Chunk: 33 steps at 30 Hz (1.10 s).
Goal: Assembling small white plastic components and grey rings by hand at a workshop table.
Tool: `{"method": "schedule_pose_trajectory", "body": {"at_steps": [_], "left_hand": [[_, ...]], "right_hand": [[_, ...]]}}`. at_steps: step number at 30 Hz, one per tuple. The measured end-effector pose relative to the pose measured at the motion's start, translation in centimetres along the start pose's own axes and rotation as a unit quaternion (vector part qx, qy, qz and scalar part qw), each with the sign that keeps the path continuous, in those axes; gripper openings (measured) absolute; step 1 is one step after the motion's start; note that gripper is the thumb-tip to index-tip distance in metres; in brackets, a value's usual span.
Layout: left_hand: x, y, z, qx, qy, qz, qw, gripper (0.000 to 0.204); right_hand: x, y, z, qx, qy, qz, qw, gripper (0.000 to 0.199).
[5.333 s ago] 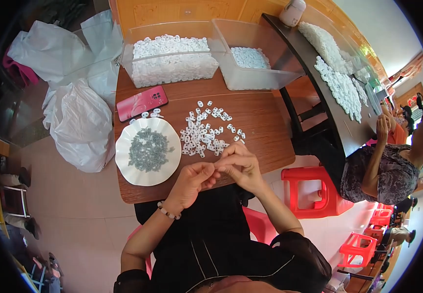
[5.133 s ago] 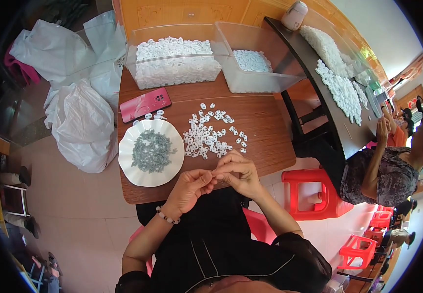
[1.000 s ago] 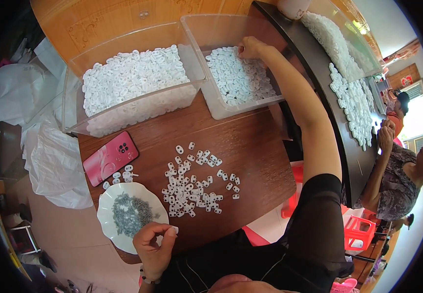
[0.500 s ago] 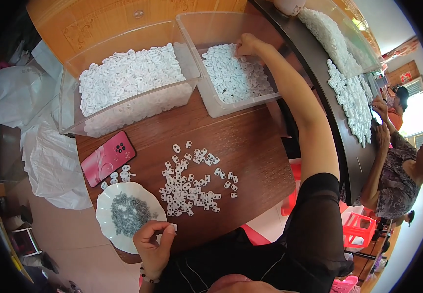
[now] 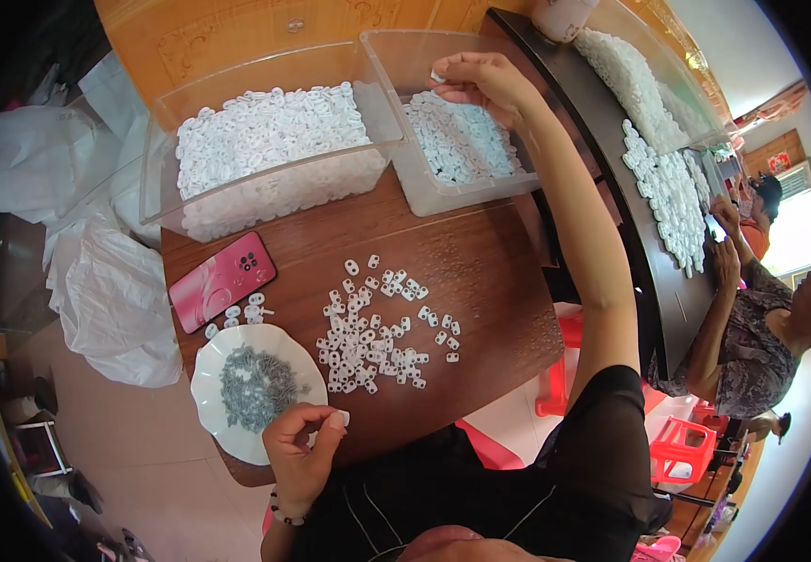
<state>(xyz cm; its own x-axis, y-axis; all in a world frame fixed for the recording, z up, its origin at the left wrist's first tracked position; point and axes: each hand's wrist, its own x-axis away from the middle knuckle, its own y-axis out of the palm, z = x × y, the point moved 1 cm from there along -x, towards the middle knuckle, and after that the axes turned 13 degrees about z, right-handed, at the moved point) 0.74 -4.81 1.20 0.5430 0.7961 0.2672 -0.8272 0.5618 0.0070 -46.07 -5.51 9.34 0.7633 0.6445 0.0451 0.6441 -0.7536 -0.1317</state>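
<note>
My left hand (image 5: 302,451) is beside a white scalloped plate (image 5: 211,409) of small grey screws (image 5: 258,386), its thumb and forefinger pinching a small white plastic piece (image 5: 344,418). A white oval plastic piece (image 5: 437,77) sits in the fingertips of my right hand (image 5: 492,82). That hand is raised over the far right clear bin (image 5: 452,199), which holds many white oval pieces (image 5: 457,136). Scattered across the brown table (image 5: 490,272) are many small white two-holed pieces (image 5: 361,345). Several white ovals (image 5: 254,309) lie beside the plate.
A second clear bin (image 5: 379,112) of white pieces stands far left, with a pink phone (image 5: 223,281) in front. White plastic bags (image 5: 110,300) hang left. At right, another person's hands (image 5: 726,248) work at a dark table (image 5: 644,272). Red stools (image 5: 682,450) stand below.
My right hand has lifted out of the pieces in the right bin and now shows a white oval piece at its fingertips. My left hand keeps its pinch. The whole view has shifted slightly.
</note>
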Motion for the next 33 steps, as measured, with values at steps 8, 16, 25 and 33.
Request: {"method": "schedule_pose_trajectory", "body": {"at_steps": [8,16,25,33], "left_hand": [[1.9,-0.8,-0.4,0.060,-0.017,-0.018,0.998,0.008],[3.9,-1.3,-1.3,0.047,-0.038,-0.018,0.998,0.011],[3.9,-0.5,-1.9,0.076,-0.053,0.006,0.996,0.017],[2.8,1.7,-0.1,0.117,-0.002,-0.014,0.993,0.016]], "right_hand": [[15.6,5.4,-1.5,-0.151,0.098,-0.075,0.981,0.029],[24.0,7.3,0.6,-0.163,0.168,-0.143,0.961,0.027],[27.3,9.8,2.7,-0.070,0.196,-0.210,0.955,0.020],[28.8,9.9,2.1,0.021,0.140,-0.225,0.964,0.018]]}}
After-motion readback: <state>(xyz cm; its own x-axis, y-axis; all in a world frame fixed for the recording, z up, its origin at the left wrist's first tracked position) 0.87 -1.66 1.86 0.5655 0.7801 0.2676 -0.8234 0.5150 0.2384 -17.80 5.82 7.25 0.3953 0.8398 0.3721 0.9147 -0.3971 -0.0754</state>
